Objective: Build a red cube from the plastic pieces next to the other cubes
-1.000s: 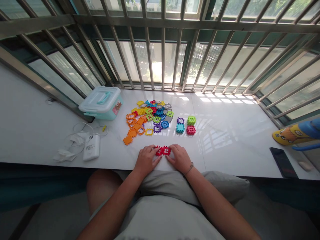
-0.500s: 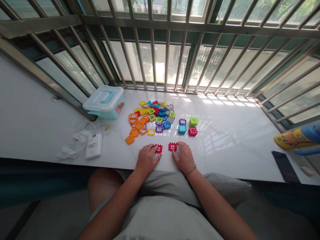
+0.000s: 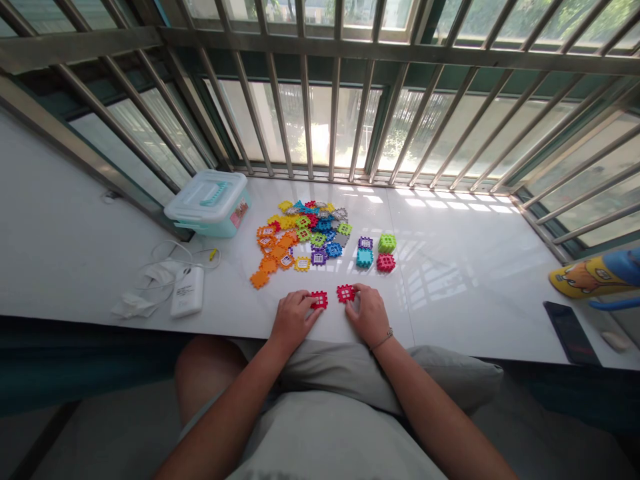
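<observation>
My left hand [image 3: 295, 316] grips a red square building tile [image 3: 321, 299] with a window pattern by its left side, close to the white tabletop [image 3: 450, 287]. Opposite it, my right hand [image 3: 367, 309] pinches a second red window tile [image 3: 345, 293] by its right side. A small gap separates the two tiles. Beyond my hands lies a heap of notched tiles [image 3: 278, 251] in orange, yellow, green, blue, purple and grey. To the right of the heap sit a green block [image 3: 387, 243], a red block [image 3: 386, 263], a teal block [image 3: 365, 259] and a purple piece [image 3: 365, 243].
A lidded teal box [image 3: 210, 203] stands at the back left. Nearer are a white power bank [image 3: 188, 292], a cable and crumpled tissue [image 3: 135, 298]. On the right lie a phone [image 3: 571, 333] and a yellow-blue bottle [image 3: 590, 275]. Metal bars [image 3: 330, 120] line the window.
The red tile in my left hand has shifted slightly right and toward me, and shows a little more. The right tile has turned slightly; my right hand is almost still.
</observation>
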Tool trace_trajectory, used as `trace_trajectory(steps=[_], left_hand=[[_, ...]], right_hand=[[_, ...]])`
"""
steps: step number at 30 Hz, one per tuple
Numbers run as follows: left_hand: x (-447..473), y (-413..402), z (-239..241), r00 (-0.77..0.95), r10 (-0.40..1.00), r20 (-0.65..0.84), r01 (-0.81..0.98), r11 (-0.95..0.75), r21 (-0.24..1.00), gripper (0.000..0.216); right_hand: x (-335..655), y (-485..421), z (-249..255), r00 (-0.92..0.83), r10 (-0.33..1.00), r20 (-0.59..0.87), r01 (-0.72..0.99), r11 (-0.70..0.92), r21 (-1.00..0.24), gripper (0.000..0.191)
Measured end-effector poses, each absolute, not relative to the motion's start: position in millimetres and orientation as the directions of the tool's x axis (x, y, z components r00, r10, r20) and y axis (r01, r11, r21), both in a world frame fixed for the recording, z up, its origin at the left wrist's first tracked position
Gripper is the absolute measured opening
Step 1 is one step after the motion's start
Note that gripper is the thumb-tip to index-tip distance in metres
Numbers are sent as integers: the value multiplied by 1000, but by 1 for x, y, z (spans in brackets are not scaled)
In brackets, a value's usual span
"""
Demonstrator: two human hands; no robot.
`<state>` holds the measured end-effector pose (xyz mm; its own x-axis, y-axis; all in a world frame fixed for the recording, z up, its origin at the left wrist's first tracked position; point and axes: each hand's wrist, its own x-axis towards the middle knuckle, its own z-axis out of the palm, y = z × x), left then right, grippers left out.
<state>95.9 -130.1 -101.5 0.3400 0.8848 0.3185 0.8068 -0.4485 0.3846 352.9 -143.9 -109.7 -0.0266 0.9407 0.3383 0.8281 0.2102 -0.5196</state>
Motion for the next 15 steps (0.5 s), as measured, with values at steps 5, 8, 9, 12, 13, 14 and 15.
trace_trajectory(steps=[5,8,9,12,13,14,15], left_hand=[[97,-130,-100,333,886,321,807,-445,389,20],[97,-130,-99,329,886,328,807,-444,390,20],[98,-130,-99,329,885,331,807,-445,389,20],[98,-130,-99,329,883,334,808,-446,385,19],[98,-130,-99,329,884,333,809,-446,384,19],[98,-131,-99,329,884,332,810,-445,382,19],[98,-131,-99,329,884,331,811,-444,380,19]], right_hand=[[353,-144,-110,-26,942,334,833,205,-514,38],[353,-143,-110,-27,943,333,835,204,-511,36],[353,-144,-109,-26,943,333,835,204,-511,36],[352,-144,-108,-29,943,332,841,202,-502,38],[352,-145,-107,-32,944,329,846,201,-494,41],[351,-145,-107,-35,944,327,853,199,-483,44],[351,-145,-106,-39,946,323,863,195,-467,48]])
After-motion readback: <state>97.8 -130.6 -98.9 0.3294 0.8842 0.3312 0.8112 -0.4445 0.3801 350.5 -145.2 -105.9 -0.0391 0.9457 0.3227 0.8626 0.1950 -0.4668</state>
